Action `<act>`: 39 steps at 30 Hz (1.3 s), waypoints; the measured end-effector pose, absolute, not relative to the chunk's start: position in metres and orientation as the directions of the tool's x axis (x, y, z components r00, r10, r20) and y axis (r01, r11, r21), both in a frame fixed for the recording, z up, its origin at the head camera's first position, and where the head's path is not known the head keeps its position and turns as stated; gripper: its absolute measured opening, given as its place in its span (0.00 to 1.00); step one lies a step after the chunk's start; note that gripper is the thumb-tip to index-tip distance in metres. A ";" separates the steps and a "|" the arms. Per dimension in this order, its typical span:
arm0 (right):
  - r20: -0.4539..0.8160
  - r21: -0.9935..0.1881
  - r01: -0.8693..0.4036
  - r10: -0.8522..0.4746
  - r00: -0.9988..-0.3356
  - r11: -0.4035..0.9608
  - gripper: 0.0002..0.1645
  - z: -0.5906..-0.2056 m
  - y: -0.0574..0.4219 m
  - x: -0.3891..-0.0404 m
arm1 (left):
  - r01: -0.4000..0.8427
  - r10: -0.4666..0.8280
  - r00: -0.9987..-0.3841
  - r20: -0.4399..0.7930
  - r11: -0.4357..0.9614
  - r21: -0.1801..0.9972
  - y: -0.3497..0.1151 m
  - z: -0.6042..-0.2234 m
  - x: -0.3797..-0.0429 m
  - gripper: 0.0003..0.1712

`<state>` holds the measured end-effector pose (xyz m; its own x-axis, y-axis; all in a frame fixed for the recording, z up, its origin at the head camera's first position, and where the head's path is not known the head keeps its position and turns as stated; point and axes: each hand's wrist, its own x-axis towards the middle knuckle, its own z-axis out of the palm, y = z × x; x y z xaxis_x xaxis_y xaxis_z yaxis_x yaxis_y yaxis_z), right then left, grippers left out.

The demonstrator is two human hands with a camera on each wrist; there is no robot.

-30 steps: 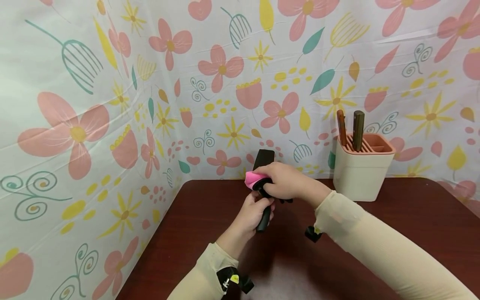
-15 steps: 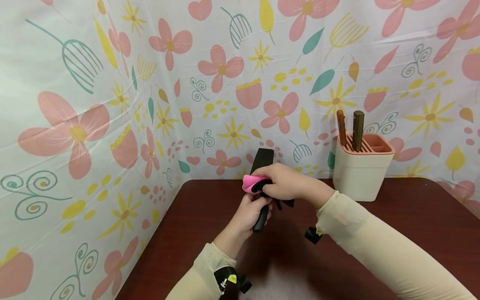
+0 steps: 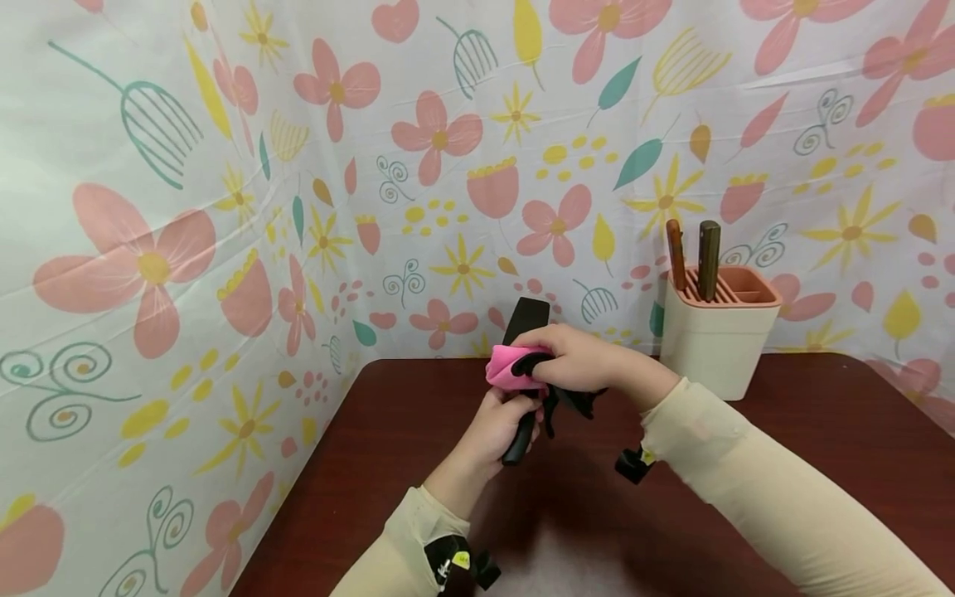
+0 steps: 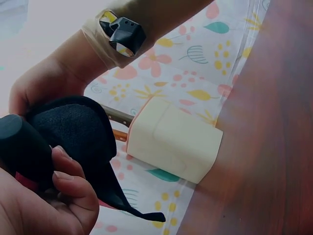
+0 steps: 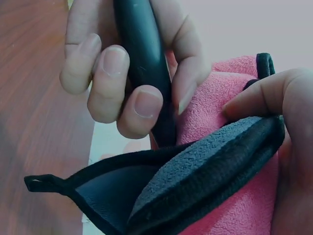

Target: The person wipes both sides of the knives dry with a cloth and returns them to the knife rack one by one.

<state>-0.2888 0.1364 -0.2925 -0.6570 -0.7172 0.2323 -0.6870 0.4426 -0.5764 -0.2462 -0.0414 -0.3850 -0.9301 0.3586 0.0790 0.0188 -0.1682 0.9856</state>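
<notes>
My left hand grips the black handle of a knife with a broad black blade, which points up and away over the back of the table. My right hand holds a pink cloth folded around the blade near the handle. The cloth's dark grey side has black edging and a hanging loop; a flap of it hangs below my right hand. In the right wrist view, my thumb presses the pink side. The part of the blade under the cloth is hidden.
A cream knife holder with a coral slotted top stands at the back right of the dark red-brown table. Two knives with brown handles stick up from it. A flower-printed curtain hangs behind and at the left.
My right hand has shifted slightly right with the cloth. More of the pink side shows, and the dark flap hangs lower. My left hand has stayed nearly still on the handle.
</notes>
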 end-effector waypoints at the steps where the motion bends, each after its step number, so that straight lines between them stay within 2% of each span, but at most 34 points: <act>1: 0.227 -0.589 -0.680 -0.718 -0.658 0.437 0.26 -0.293 0.137 -0.290 | 0.011 0.358 -0.931 0.069 -0.164 0.986 -0.041 -0.385 -0.246 0.11; 5: 0.219 -0.636 -0.658 -0.723 -0.655 0.403 0.24 -0.290 0.142 -0.296 | -0.014 0.353 -0.935 0.041 -0.151 0.988 -0.041 -0.386 -0.247 0.09; 7: 0.226 -0.643 -0.645 -0.703 -0.675 0.413 0.22 -0.285 0.147 -0.300 | -0.017 0.353 -0.935 0.039 -0.153 0.988 -0.040 -0.387 -0.248 0.08; 12: 0.266 -0.565 -0.620 -0.592 -0.761 0.544 0.21 -0.261 0.161 -0.313 | -0.013 0.356 -0.933 0.046 -0.161 0.987 -0.036 -0.387 -0.247 0.06; 18: 0.319 -0.515 -0.554 -0.454 -0.832 0.654 0.27 -0.244 0.171 -0.339 | -0.018 0.367 -0.929 0.040 -0.153 0.988 -0.033 -0.387 -0.243 0.09; 23: 0.343 -0.450 -0.501 -0.375 -0.861 0.739 0.31 -0.255 0.167 -0.360 | -0.022 0.373 -0.927 0.037 -0.152 0.988 -0.033 -0.386 -0.241 0.11; 28: 0.335 -0.394 -0.474 -0.357 -0.872 0.787 0.33 -0.277 0.155 -0.373 | -0.016 0.379 -0.925 0.040 -0.143 0.990 -0.034 -0.387 -0.242 0.08; 31: 0.326 -0.389 -0.474 -0.363 -0.873 0.790 0.35 -0.289 0.149 -0.376 | -0.010 0.379 -0.924 0.043 -0.136 0.991 -0.033 -0.388 -0.243 0.07; 39: 0.344 -0.385 -0.491 -0.372 -0.862 0.782 0.41 -0.304 0.140 -0.374 | -0.025 0.372 -0.928 0.023 -0.124 0.992 -0.036 -0.389 -0.246 0.13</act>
<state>-0.3736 0.1395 -0.3039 -0.8621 -0.3723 0.3438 -0.4910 0.7816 -0.3849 -0.2462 -0.0355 -0.3886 -0.9281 0.3717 0.0232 -0.0247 -0.1236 0.9920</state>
